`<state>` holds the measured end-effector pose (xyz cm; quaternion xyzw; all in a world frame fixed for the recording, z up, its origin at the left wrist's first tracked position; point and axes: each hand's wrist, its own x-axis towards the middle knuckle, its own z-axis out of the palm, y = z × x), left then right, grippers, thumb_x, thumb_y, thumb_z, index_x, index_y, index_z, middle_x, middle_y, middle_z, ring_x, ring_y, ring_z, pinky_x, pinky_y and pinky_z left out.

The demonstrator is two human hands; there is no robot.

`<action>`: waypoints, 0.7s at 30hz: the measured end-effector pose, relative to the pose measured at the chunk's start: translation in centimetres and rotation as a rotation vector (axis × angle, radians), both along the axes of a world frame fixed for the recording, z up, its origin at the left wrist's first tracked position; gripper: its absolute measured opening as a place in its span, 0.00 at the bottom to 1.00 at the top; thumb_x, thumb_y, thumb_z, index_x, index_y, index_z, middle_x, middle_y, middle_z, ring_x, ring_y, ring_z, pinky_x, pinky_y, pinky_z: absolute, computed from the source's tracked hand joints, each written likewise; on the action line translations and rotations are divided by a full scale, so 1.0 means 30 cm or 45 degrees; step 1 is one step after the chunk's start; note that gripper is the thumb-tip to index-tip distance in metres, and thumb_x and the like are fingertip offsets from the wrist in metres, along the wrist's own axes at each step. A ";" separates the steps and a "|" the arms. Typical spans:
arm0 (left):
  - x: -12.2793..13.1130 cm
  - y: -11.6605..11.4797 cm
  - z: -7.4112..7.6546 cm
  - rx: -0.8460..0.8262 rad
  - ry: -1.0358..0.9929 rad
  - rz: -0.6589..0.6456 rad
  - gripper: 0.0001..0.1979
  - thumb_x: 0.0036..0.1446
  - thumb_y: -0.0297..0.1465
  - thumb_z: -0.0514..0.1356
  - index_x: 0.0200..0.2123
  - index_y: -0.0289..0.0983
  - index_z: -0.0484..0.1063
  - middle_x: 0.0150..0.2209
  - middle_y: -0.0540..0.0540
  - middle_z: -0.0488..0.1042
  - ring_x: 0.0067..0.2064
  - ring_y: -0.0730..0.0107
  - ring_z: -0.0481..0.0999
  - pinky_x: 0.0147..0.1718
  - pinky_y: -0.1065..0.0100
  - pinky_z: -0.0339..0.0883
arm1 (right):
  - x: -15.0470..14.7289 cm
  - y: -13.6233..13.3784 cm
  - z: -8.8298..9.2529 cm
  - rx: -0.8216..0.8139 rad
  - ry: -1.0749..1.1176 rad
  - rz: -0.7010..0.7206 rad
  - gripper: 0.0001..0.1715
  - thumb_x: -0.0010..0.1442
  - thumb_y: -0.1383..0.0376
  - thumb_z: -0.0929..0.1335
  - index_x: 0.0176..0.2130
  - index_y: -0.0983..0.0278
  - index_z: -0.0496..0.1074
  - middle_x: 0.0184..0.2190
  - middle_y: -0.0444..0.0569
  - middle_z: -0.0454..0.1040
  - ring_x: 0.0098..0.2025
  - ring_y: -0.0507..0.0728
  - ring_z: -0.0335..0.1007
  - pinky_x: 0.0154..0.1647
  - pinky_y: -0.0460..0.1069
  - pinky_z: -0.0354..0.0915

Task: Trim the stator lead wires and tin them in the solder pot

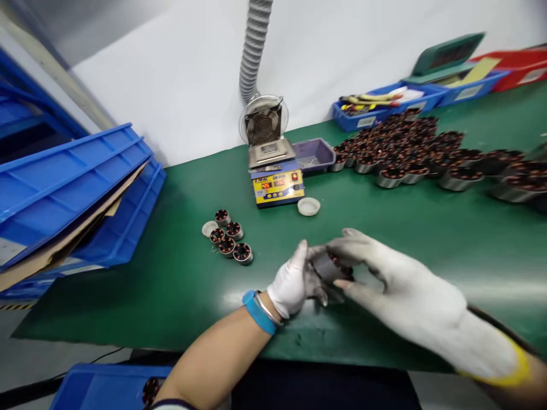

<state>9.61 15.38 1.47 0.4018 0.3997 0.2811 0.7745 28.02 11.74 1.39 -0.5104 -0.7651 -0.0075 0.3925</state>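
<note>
A motor stator (326,267), a grey metal ring with dark and copper windings, is held above the front of the green bench, slightly blurred. My left hand (294,279), in a white glove with darkened fingers, is closed on its left side. From the right, my right hand (397,287), gloved in white with a yellow cuff, grips the ring between thumb and fingers. Left of my hands, several stators (226,246) stand on the bench beside a small white lid (209,229). Another white dish (308,206) lies beyond my hands.
A yellow-and-blue solder pot (277,185) with a lit display stands under a grey duct (255,51), beside a purple tray (315,155). Many stators (401,145) crowd the right. Blue bins (359,118) line the wall; blue crates (85,188) stand left. A blue bin (98,387) sits below the bench edge.
</note>
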 end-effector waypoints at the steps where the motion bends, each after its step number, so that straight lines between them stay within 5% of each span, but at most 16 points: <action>1: 0.005 -0.015 0.004 -0.053 -0.035 0.047 0.37 0.63 0.59 0.48 0.51 0.33 0.75 0.36 0.41 0.80 0.23 0.70 0.73 0.19 0.70 0.62 | -0.045 -0.031 0.004 0.097 0.009 0.085 0.17 0.63 0.62 0.69 0.52 0.59 0.73 0.49 0.51 0.79 0.57 0.62 0.76 0.57 0.57 0.76; 5: 0.002 -0.042 0.048 -0.146 -0.099 0.321 0.31 0.61 0.59 0.53 0.33 0.35 0.72 0.23 0.49 0.70 0.18 0.76 0.64 0.15 0.74 0.51 | -0.103 -0.088 -0.001 0.301 0.155 0.133 0.10 0.64 0.69 0.68 0.45 0.58 0.73 0.40 0.46 0.80 0.49 0.59 0.79 0.66 0.64 0.69; 8: -0.012 -0.031 0.085 -0.176 -0.149 0.341 0.32 0.56 0.62 0.56 0.32 0.36 0.70 0.21 0.51 0.68 0.17 0.76 0.64 0.13 0.76 0.45 | -0.067 -0.090 0.008 0.034 0.482 -0.167 0.06 0.66 0.63 0.68 0.44 0.54 0.73 0.40 0.46 0.81 0.46 0.61 0.81 0.53 0.59 0.78; 10: -0.019 -0.024 0.092 -0.132 -0.105 0.287 0.33 0.55 0.63 0.56 0.33 0.36 0.71 0.21 0.50 0.69 0.17 0.75 0.65 0.13 0.76 0.45 | -0.045 -0.071 0.041 -0.067 0.538 -0.206 0.08 0.66 0.58 0.68 0.46 0.51 0.74 0.44 0.47 0.81 0.45 0.61 0.81 0.42 0.55 0.80; 13: -0.018 -0.029 0.073 -0.037 0.001 0.238 0.32 0.58 0.62 0.55 0.34 0.37 0.71 0.21 0.52 0.68 0.16 0.77 0.62 0.14 0.74 0.47 | -0.050 -0.009 0.119 0.058 0.155 0.039 0.16 0.63 0.52 0.70 0.49 0.53 0.76 0.49 0.49 0.79 0.49 0.62 0.78 0.46 0.56 0.78; 16: -0.009 -0.043 0.047 0.021 0.066 0.225 0.30 0.62 0.60 0.52 0.29 0.37 0.70 0.18 0.53 0.63 0.15 0.77 0.56 0.16 0.72 0.48 | -0.085 0.056 0.183 0.231 -0.265 0.250 0.09 0.62 0.61 0.68 0.40 0.57 0.78 0.39 0.49 0.78 0.48 0.62 0.76 0.59 0.63 0.70; 19: -0.004 -0.042 0.047 -0.010 -0.032 0.234 0.24 0.64 0.51 0.55 0.27 0.38 0.69 0.19 0.52 0.64 0.18 0.74 0.59 0.19 0.70 0.55 | -0.101 0.088 0.214 0.420 -0.511 0.270 0.10 0.61 0.64 0.64 0.31 0.59 0.75 0.31 0.52 0.76 0.40 0.63 0.74 0.57 0.69 0.65; 21: -0.009 -0.021 0.060 -0.085 -0.244 0.386 0.16 0.64 0.42 0.58 0.28 0.38 0.69 0.24 0.50 0.68 0.25 0.71 0.67 0.27 0.69 0.65 | -0.093 0.097 0.221 0.544 -0.550 0.222 0.10 0.61 0.62 0.64 0.30 0.58 0.72 0.30 0.54 0.75 0.37 0.65 0.73 0.55 0.72 0.65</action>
